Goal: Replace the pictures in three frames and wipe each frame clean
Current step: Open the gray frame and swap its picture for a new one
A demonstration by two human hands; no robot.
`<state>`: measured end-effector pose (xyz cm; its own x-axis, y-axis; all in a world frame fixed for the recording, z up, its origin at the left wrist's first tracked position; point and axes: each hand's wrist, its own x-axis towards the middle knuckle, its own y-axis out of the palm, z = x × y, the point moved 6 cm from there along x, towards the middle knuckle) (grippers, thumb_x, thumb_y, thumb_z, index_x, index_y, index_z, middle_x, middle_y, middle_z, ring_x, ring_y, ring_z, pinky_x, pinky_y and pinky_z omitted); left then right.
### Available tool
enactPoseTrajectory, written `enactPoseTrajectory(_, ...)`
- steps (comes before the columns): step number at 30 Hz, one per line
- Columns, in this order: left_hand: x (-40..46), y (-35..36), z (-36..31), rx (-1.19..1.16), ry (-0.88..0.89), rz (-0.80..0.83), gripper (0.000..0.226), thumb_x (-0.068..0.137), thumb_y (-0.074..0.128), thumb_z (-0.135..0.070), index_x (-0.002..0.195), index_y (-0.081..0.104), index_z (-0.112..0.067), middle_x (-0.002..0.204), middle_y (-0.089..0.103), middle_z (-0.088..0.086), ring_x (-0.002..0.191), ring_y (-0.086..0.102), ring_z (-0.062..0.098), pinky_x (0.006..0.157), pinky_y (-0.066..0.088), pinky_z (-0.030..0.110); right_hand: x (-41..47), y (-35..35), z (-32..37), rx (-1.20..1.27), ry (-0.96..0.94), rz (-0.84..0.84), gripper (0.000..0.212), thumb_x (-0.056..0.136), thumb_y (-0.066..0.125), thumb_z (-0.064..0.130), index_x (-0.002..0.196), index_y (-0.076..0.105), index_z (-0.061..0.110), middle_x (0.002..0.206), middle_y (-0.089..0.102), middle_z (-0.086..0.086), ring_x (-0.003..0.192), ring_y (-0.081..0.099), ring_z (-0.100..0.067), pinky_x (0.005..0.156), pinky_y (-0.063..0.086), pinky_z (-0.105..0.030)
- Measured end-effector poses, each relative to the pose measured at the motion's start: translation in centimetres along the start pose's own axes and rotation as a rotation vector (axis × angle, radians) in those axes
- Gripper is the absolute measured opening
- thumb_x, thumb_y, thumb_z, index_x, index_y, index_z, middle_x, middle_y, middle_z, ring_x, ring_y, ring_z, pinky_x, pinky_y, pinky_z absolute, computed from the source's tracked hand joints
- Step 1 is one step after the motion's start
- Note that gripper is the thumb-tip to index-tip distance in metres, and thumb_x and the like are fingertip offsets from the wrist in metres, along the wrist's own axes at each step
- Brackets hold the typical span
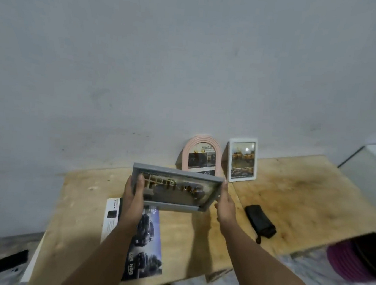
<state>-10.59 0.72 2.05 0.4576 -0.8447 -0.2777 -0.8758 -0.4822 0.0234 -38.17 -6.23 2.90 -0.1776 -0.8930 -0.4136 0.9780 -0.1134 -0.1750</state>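
Both hands, left hand (133,194) and right hand (225,203), grip the grey frame (174,188) by its ends above the tabletop (198,233), fingers curled round it, seemingly refilled and next needing standing beside the pink frame (201,157).

Both bare forearms are stretched forward and upward from the lower edge of the view, running almost parallel and a little apart. The left hand (133,194) is closed in a grip on the left end of the grey frame (174,187), with the thumb laid over its front face (the other fingers are hidden behind it). The right hand (226,205) is set against the right end, fingers pointing up along the edge, the thumb curled under the lower corner.
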Motion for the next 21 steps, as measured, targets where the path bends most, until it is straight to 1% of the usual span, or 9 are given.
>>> enactPoseTrajectory(3, -2.7, 1.8, 0.0, -0.001, 0.052, 0.050, 0.093, 0.082, 0.031, -0.092, 0.157, 0.031, -0.037, 0.157, 0.042, -0.010, 0.146, 0.038, 0.018, 0.119, 0.030, 0.045, -0.5, -3.5, -1.7, 0.064, 0.072, -0.031, 0.050, 0.083, 0.038, 0.089, 0.091, 0.059, 0.044, 0.118, 0.062, -0.002, 0.117, 0.056, -0.030, 0.104, 0.041, -0.052)
enactPoseTrajectory(6, -3.8, 3.0, 1.4, 0.023, 0.016, 0.063, 0.097, 0.080, 0.031, -0.094, 0.158, 0.031, -0.037, 0.164, 0.033, -0.010, 0.152, 0.030, 0.017, 0.124, 0.024, 0.048, 0.1, -5.8, -3.5, 0.166, 0.138, -0.002, 0.052, 0.094, 0.049, 0.071, 0.124, 0.059, 0.031, 0.132, 0.060, -0.002, 0.127, 0.054, -0.028, 0.098, 0.038, -0.047)
enactPoseTrajectory(7, -3.9, 3.3, 2.0, 0.030, 0.005, 0.069, 0.088, 0.087, 0.033, -0.087, 0.159, 0.030, -0.036, 0.165, 0.032, -0.009, 0.152, 0.030, 0.021, 0.125, 0.024, 0.052, 0.5, -6.3, -4.4, 0.192, 0.170, 0.014, 0.053, 0.095, 0.050, 0.067, 0.132, 0.056, 0.030, 0.134, 0.059, 0.001, 0.126, 0.055, -0.026, 0.098, 0.037, -0.049)
enactPoseTrajectory(9, -3.7, 4.0, 3.7, 0.043, -0.031, 0.073, 0.072, 0.099, 0.034, -0.071, 0.158, 0.032, -0.032, 0.166, 0.032, 0.002, 0.149, 0.031, 0.044, 0.120, 0.025, 0.068, 1.1, -7.1, -5.8, 0.230, 0.228, 0.061, 0.046, 0.096, 0.051, 0.058, 0.129, 0.058, 0.028, 0.131, 0.060, 0.003, 0.119, 0.056, -0.023, 0.099, 0.037, -0.052)
enactPoseTrajectory(11, -4.1, 4.7, 4.9, 0.047, -0.099, 0.071, 0.091, 0.090, 0.031, -0.084, 0.153, 0.043, -0.018, 0.156, 0.038, 0.027, 0.140, 0.030, 0.059, 0.114, 0.026, 0.074, 1.9, -7.8, -6.8, 0.273, 0.274, 0.089, 0.030, 0.097, 0.051, 0.044, 0.111, 0.060, 0.018, 0.124, 0.062, -0.001, 0.115, 0.057, -0.024, 0.096, 0.037, -0.052)
enactPoseTrajectory(13, -4.7, 5.3, 6.1, -0.016, -0.191, 0.072, 0.091, 0.094, 0.029, -0.079, 0.141, 0.055, -0.005, 0.130, 0.058, 0.036, 0.130, 0.049, 0.054, 0.105, 0.047, 0.062, 2.8, -8.5, -7.6, 0.290, 0.310, 0.107, 0.019, 0.096, 0.050, 0.031, 0.101, 0.061, 0.016, 0.114, 0.060, -0.008, 0.107, 0.059, -0.027, 0.085, 0.042, -0.047)
enactPoseTrajectory(15, -5.1, 5.5, 7.2, -0.064, -0.268, 0.056, 0.079, 0.095, 0.034, -0.073, 0.125, 0.066, -0.009, 0.105, 0.070, 0.018, 0.111, 0.065, 0.039, 0.090, 0.053, 0.042, 3.5, -9.3, -8.3, 0.292, 0.348, 0.130, 0.018, 0.097, 0.047, 0.021, 0.095, 0.063, 0.014, 0.097, 0.056, -0.009, 0.088, 0.056, -0.027, 0.070, 0.047, -0.039)
enactPoseTrajectory(18, -5.7, 5.8, 9.2, -0.128, -0.347, -0.022, 0.068, 0.086, 0.046, -0.081, 0.099, 0.070, -0.019, 0.093, 0.075, 0.006, 0.090, 0.071, 0.024, 0.088, 0.051, 0.038, 5.3, -10.2, -9.5, 0.239, 0.393, 0.142, 0.023, 0.098, 0.045, 0.017, 0.105, 0.067, 0.015, 0.088, 0.055, -0.009, 0.076, 0.052, -0.025, 0.060, 0.045, -0.034)
enactPoseTrajectory(21, -5.9, 6.1, 12.4, -0.102, -0.424, -0.093, 0.081, 0.081, 0.048, -0.087, 0.104, 0.074, -0.013, 0.094, 0.078, 0.011, 0.091, 0.073, 0.032, 0.084, 0.057, 0.043, 7.4, -10.7, -10.5, 0.149, 0.378, 0.197, 0.036, 0.097, 0.051, 0.019, 0.130, 0.065, 0.012, 0.084, 0.061, -0.009, 0.068, 0.055, -0.025, 0.054, 0.043, -0.034)
